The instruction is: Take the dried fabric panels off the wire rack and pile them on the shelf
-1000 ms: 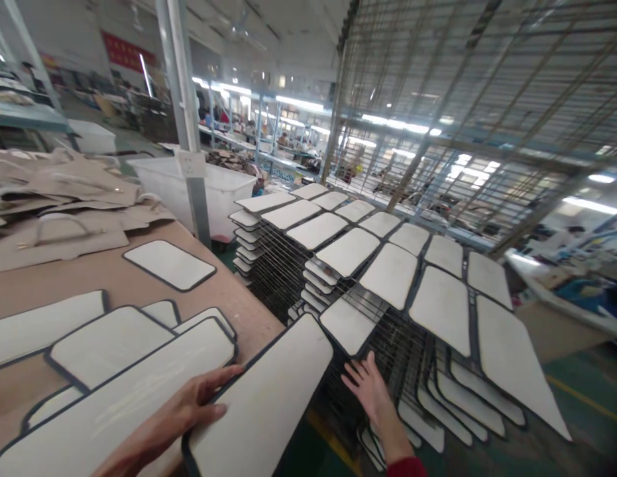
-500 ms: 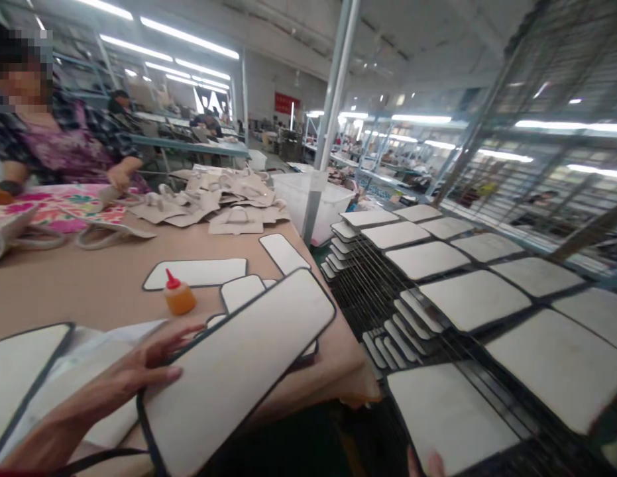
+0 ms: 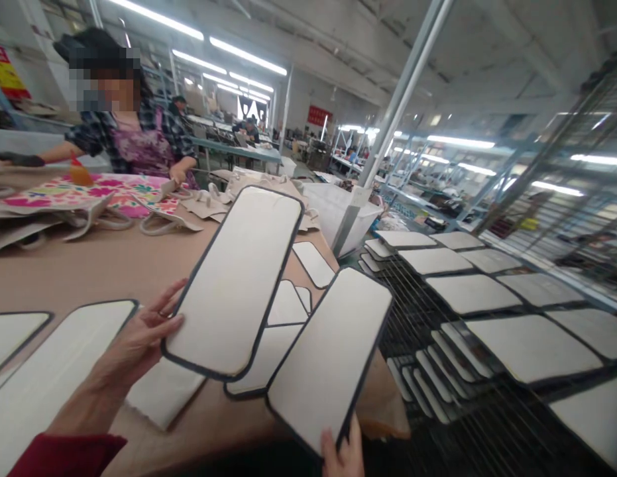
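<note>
My left hand (image 3: 152,328) grips the lower left edge of a white rounded panel with dark edging (image 3: 236,278), raised above the table and tilted. Low in the view, my right hand (image 3: 342,454) pinches the bottom end of a second white dark-edged panel (image 3: 333,358), thumb on its face. The second panel is to the right of the first, near the table's right edge. Behind and between them, more white panels (image 3: 283,305) lie on the brown table (image 3: 189,265). Further panels (image 3: 74,358) lie at the left, partly behind my left forearm.
A wire rack (image 3: 410,305) with rows of white panels stands at the right. Across the table a person (image 3: 139,132) handles floral fabric (image 3: 114,192) beside beige pieces with handles. A glue bottle (image 3: 80,173) is there. Beyond the table are a white bin (image 3: 355,222) and a metal post (image 3: 402,86).
The view has swung left. The left-hand panel is now held more upright. My right hand has come from the rack to the table side, with a panel in it.
</note>
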`<state>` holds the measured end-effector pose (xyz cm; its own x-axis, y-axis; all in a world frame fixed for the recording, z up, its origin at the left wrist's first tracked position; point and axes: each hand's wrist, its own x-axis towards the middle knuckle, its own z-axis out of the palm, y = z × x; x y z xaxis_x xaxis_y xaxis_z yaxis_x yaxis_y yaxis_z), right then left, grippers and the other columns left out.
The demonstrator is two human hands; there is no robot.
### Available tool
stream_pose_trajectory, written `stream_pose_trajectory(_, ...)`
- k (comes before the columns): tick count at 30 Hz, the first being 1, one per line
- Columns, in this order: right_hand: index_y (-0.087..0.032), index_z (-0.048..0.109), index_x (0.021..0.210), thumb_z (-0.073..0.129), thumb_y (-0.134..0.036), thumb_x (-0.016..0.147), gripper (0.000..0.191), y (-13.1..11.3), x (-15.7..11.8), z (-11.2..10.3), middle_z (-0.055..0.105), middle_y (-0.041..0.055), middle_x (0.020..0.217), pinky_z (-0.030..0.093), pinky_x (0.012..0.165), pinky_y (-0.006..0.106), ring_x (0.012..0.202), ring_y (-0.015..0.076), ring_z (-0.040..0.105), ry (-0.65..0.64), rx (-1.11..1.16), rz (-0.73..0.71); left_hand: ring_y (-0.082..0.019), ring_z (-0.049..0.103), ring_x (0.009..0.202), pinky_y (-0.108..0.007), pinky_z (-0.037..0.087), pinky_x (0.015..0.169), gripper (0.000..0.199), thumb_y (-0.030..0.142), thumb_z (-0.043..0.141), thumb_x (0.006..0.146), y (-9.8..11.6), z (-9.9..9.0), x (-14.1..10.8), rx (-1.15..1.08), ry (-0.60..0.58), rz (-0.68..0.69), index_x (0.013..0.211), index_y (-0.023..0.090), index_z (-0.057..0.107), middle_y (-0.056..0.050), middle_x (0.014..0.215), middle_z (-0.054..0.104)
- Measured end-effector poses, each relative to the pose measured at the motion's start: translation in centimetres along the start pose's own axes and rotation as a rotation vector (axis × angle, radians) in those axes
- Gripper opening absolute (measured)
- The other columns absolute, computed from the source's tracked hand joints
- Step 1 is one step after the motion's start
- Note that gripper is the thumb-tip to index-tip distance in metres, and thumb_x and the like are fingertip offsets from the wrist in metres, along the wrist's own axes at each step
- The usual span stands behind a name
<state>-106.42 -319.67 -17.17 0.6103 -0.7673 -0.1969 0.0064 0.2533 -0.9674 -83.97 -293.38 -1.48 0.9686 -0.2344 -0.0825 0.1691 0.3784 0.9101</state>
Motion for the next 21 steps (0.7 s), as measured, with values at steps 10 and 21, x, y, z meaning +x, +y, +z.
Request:
stream_pose_trajectory(10, -0.019, 0.065, 0.108, 0.061, -0.062, 0.07, 0.058, 1.0, 5.8, 2.7, 0.052, 0.0119, 0.128, 0.022, 0.107, 0.044, 0.123, 0.0316, 0.04, -0.06, -0.578, -0.368, -0.022, 0.065, 0.098, -0.02, 0.057, 0.066, 0.07, 0.026, 0.081, 0.059, -2.7, 0.3, -0.5, -0.058, 0.003, -0.101, 0.123, 0.031, 0.052, -0.002, 0.14, 0.046)
stream_pose_trajectory(21, -0.018, 0.037, 0.136, 0.046, -0.062, 0.083, 0.07, -5.9, 4.4, 5.1, 0.054, 0.0135, 0.126, 0.039, 0.097, 0.044, 0.109, 0.024, 0.055, -0.408, -0.085, 0.002, -0.028, 0.059, 0.109, -0.026, 0.057, 0.075, 0.083, 0.028, 0.081, 0.059, -9.5, 5.5, -2.6, -0.116, -0.054, -0.259, 0.133, 0.026, 0.043, -0.008, 0.137, 0.049)
